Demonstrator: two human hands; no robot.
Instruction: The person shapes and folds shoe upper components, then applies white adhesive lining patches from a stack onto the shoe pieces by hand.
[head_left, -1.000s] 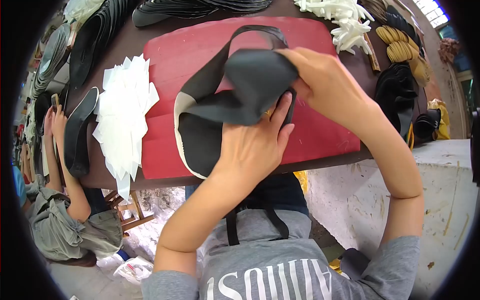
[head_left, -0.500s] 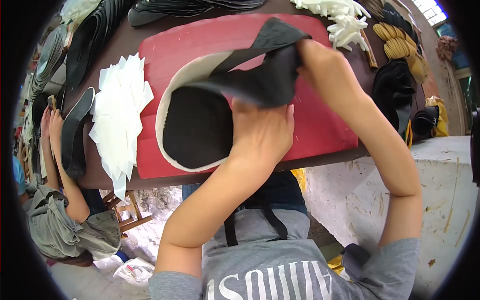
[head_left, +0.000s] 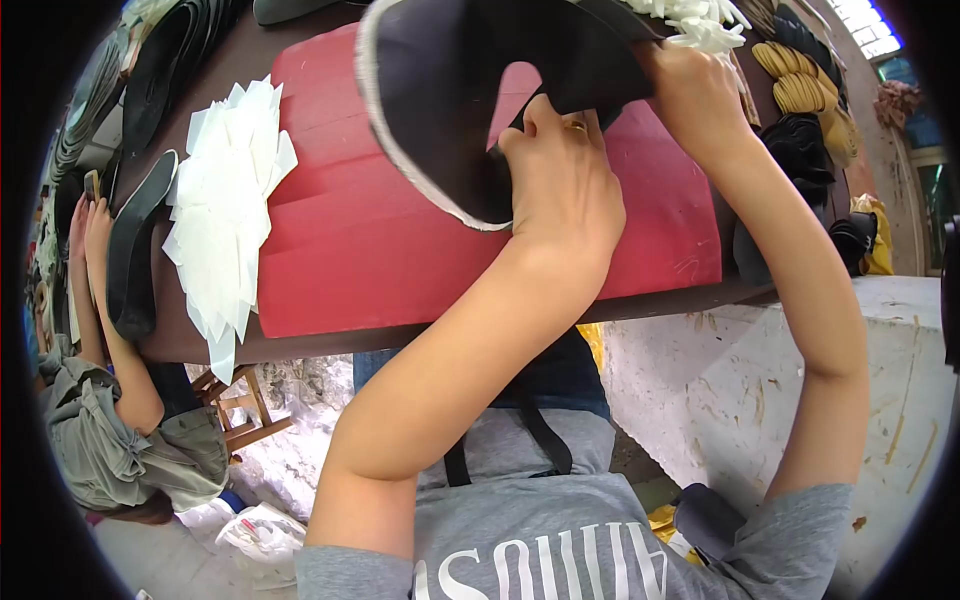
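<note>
Up toward the frame's upper middle moves the black, curved, white-edged sheet piece [head_left: 430,100]; left hand [head_left: 570,180] and right hand [head_left: 695,90] clamp it (contact partly hidden); turning seems underway; next calls for steady grips.

Black piece [head_left: 435,90] cut off at top edge, hands [head_left: 568,180] [head_left: 695,95] partly hidden
</note>
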